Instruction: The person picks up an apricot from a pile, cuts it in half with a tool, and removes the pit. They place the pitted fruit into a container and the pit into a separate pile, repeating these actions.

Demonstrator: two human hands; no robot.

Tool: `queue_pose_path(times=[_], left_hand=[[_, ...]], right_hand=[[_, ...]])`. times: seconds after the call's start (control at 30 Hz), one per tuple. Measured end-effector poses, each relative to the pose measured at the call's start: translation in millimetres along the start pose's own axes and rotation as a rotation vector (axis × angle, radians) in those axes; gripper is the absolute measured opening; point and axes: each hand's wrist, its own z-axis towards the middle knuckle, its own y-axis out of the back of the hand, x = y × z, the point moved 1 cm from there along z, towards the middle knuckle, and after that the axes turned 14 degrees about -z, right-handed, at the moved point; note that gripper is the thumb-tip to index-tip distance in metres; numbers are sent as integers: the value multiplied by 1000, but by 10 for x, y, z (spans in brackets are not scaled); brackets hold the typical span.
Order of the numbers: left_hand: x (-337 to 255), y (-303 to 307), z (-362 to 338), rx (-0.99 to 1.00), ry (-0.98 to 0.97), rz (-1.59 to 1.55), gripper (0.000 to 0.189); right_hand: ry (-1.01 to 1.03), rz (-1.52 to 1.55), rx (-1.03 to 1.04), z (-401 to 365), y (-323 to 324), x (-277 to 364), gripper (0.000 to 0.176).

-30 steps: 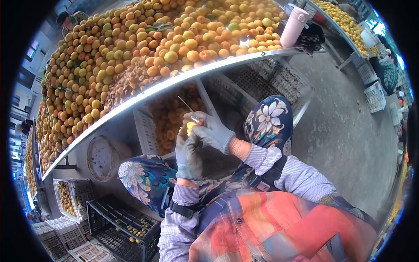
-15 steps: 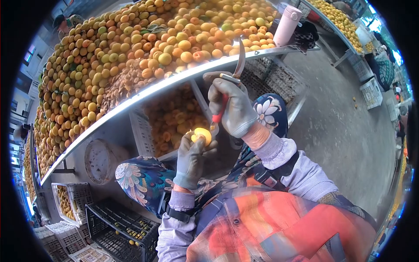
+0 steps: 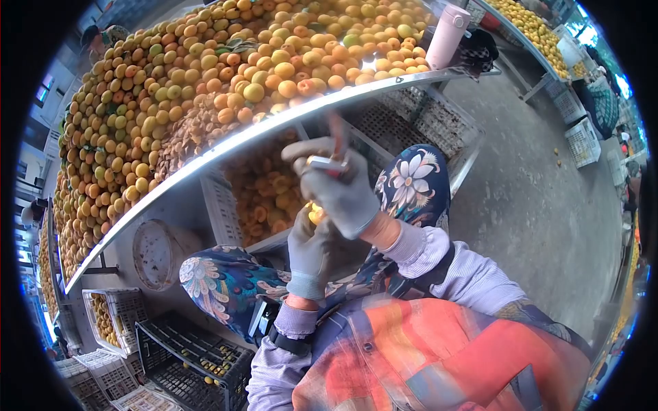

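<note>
My left hand (image 3: 310,248), in a grey glove, is closed around a yellow-orange apricot (image 3: 316,213), only part of which shows between the fingers. My right hand (image 3: 340,190), gloved too, grips a red-handled tool with a curved blade (image 3: 336,135); motion blurs the blade, which points up and away from me. The right fist is right beside the apricot and overlaps my left fingertips, so the tool's lower end is hidden. Below both hands, under the table edge, a crate (image 3: 221,205) holds apricot pieces (image 3: 264,188).
Apricots (image 3: 205,75) are heaped on the metal-edged table (image 3: 226,145), with brown pits (image 3: 199,130) near its edge. A pink bottle (image 3: 449,35) stands at the right end. A white bucket (image 3: 153,253), a black crate (image 3: 195,356) and white crates (image 3: 127,318) sit at left.
My right hand has moved down and left with the tool, onto the apricot. My left hand has shifted slightly right, and less of the apricot shows now.
</note>
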Motion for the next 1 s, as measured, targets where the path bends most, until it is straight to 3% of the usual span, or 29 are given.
queue_pose_path(times=[0.1,0.13,0.17,0.23,0.33,0.43,0.67,0.73,0.87,1.0], left_hand=[[73,21,-12,-54,-30,-19,33],[161,53,51,28,-218,100,32],[259,119,17,24,-214,104,32],[4,-58,-80,-74,107,-133,33],[-65,-109,-72,-66,123,-85,35],[-43,-72,-55,-24,161,-141,36],[-36,-5,-33,55,154,-196,39],[-26,4,-42,137,121,-328,41],[20,54,-16,128,249,-339,42],[-29,50,40,124,140,-282,45]], right_hand=[[33,-3,-21,71,58,-209,17],[-294,190,-63,117,103,-173,14],[-363,267,-55,181,157,-316,13],[-487,369,-82,280,242,-479,12],[-609,633,-83,353,419,-782,12],[-707,711,-82,390,496,-934,11],[-720,868,-17,415,578,-1112,10],[-816,1218,40,396,570,-1156,11],[-624,880,35,401,453,-903,10],[-510,649,-69,483,388,-652,10]])
